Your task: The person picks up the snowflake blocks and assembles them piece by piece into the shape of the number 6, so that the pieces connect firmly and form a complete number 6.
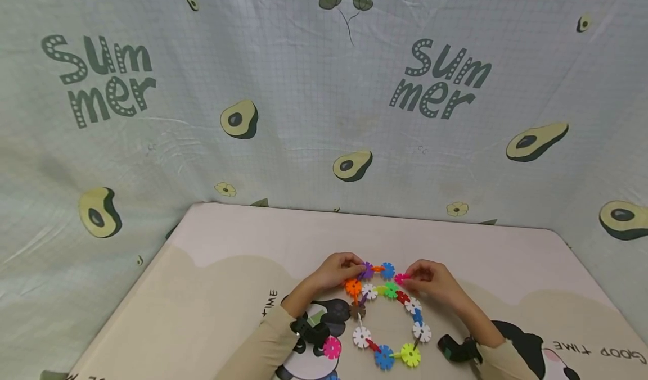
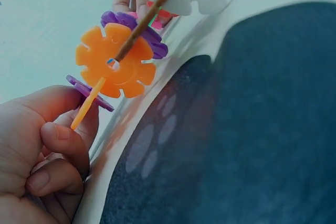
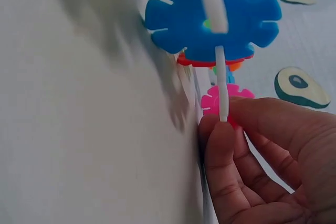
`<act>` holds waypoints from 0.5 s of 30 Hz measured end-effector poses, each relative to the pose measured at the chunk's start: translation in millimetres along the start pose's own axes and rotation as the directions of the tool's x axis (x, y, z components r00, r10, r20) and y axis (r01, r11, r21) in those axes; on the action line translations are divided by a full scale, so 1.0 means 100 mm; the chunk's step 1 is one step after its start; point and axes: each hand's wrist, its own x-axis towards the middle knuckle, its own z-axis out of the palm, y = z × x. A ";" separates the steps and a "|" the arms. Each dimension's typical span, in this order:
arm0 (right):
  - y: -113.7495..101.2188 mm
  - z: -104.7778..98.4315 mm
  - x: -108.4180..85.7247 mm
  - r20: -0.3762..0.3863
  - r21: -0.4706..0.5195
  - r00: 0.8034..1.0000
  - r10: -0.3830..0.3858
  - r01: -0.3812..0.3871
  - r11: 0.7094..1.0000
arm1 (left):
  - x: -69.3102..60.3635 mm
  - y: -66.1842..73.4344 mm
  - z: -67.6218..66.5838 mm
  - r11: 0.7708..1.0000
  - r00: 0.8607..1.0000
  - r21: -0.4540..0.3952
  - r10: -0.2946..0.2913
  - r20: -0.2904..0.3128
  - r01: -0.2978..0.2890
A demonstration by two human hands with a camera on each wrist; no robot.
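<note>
Notched plastic snowflake discs are slotted together into a ring on the table, including a blue disc (image 1: 384,357), a yellow-green disc (image 1: 410,355) and a brown disc (image 1: 357,311). From its upper left an orange disc (image 1: 353,287) leads to a purple disc (image 1: 368,270), then a blue disc (image 1: 388,270). My left hand (image 1: 338,270) pinches the purple disc between thumb and fingers. To the right, my right hand (image 1: 432,279) pinches a pink disc (image 3: 226,94) by its edge, close to that blue disc; whether they touch I cannot tell.
A loose pink disc (image 1: 332,347) lies left of the ring, with part of a blue piece (image 1: 332,376) below it. The pale tablecloth (image 1: 228,295) has panda prints. A printed curtain (image 1: 304,87) hangs behind the table.
</note>
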 end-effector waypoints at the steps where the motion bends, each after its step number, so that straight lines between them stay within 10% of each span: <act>1: -0.01 0.01 0.01 0.002 0.004 1.000 0.002 -0.002 1.000 | 0.00 0.00 0.00 1.000 1.000 -0.005 -0.002 0.002 0.002; 15: -0.02 0.07 0.08 -0.031 0.067 0.999 0.022 -0.020 0.998 | -0.01 -0.01 -0.03 0.999 0.996 -0.047 0.025 0.083 -0.022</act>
